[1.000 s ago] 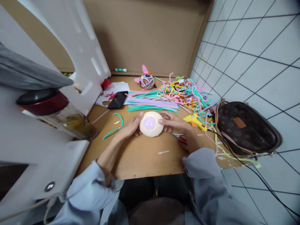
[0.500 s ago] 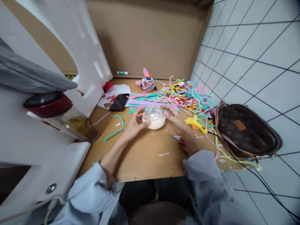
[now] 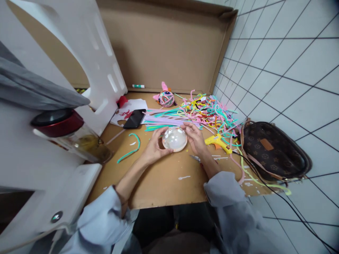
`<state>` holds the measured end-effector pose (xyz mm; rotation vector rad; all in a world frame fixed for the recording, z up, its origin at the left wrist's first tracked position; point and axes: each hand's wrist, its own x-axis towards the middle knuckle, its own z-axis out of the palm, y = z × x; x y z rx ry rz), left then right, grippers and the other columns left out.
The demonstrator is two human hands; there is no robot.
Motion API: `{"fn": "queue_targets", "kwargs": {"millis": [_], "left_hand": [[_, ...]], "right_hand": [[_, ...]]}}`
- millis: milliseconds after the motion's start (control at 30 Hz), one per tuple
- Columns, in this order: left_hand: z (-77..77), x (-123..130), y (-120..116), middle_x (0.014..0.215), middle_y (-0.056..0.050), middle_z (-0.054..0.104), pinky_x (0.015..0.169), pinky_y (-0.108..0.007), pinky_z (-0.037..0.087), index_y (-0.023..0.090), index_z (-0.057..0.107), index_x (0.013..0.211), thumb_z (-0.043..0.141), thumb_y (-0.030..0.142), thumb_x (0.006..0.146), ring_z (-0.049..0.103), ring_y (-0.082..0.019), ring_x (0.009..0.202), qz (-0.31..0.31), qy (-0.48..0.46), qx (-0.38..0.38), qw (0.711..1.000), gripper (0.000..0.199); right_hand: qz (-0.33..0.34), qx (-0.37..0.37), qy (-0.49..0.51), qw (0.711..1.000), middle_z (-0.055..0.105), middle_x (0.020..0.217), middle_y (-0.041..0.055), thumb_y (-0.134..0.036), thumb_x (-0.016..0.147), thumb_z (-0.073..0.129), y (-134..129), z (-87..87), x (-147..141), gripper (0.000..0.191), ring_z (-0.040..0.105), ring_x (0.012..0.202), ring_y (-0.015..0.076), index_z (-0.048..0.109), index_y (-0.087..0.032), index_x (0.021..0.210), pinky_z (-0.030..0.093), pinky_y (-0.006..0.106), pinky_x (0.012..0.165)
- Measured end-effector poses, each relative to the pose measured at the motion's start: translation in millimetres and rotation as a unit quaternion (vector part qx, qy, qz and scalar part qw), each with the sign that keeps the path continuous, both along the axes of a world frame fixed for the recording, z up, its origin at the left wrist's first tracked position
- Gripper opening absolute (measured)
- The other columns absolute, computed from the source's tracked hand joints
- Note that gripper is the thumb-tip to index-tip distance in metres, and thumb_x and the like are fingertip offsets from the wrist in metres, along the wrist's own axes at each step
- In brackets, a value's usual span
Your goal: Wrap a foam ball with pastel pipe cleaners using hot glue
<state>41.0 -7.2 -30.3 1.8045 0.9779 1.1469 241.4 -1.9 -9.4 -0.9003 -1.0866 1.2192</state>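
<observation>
A clear round dome (image 3: 174,139) with a pinkish rim is held above the brown tabletop, near its middle. My left hand (image 3: 155,146) grips its left side, thumb at the lower front edge and fingers behind. On the right side, my right hand (image 3: 195,138) has its fingers curled against the dome's edge. Partly under my right wrist lie scissors (image 3: 195,158). A yellow glue gun (image 3: 219,142) rests just right of that hand. Behind the dome are lilac and green pipe cleaners (image 3: 169,121).
A tangled pile of pipe cleaners (image 3: 209,111), a pink ball-shaped figure (image 3: 166,98) and a phone (image 3: 134,119) lie farther back. At left stands a bottle (image 3: 92,144); at right, a brown bag (image 3: 272,150). A bent green pipe cleaner (image 3: 138,141) lies left.
The dome has been tilted, so its clear face now shows more and its pinkish side less. My left thumb sits lower on it. The view has shifted slightly.
</observation>
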Motion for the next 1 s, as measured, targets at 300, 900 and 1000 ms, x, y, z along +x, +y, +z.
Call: {"fn": "queue_targets", "kwargs": {"millis": [300,900,1000], "left_hand": [[2.9,1.4,4.1,0.136,-0.015,0.052,0.103,-0.046,0.047,0.021,0.043,0.14,0.085,0.054,0.055,0.056,-0.029,0.121,0.006,-0.117,-0.127,0.985,0.1],[10.5,-6.3,5.8,0.128,-0.014,0.062,0.091,-0.043,0.054,0.02,0.046,0.139,0.087,0.042,0.059,0.064,-0.028,0.107,-0.053,-0.045,-0.136,0.988,0.092],[0.2,-4.8,10.8,0.138,-0.015,0.054,0.1,-0.045,0.05,0.021,0.051,0.135,0.084,0.04,0.065,0.056,-0.031,0.123,-0.026,-0.059,-0.041,0.997,0.08]], "right_hand": [[0.025,0.005,-0.039,0.999,0.064,0.118,0.0065,-0.039,0.058,0.084,1.1,-2.9,11.4,0.055,0.06,0.108,0.0212,0.063,-0.024,0.106,0.046,0.041,0.104],[0.188,-0.037,-0.122,0.974,0.061,0.12,0.0042,-0.034,0.066,0.085,-1.8,6.6,39.2,0.059,0.063,0.084,0.0121,0.058,-0.024,0.118,0.054,0.024,0.072],[0.174,-0.018,-0.1,0.98,0.061,0.114,0.0029,-0.031,0.064,0.085,0.4,0.7,36.2,0.06,0.062,0.091,0.0144,0.055,-0.025,0.115,0.052,0.025,0.078]]}}
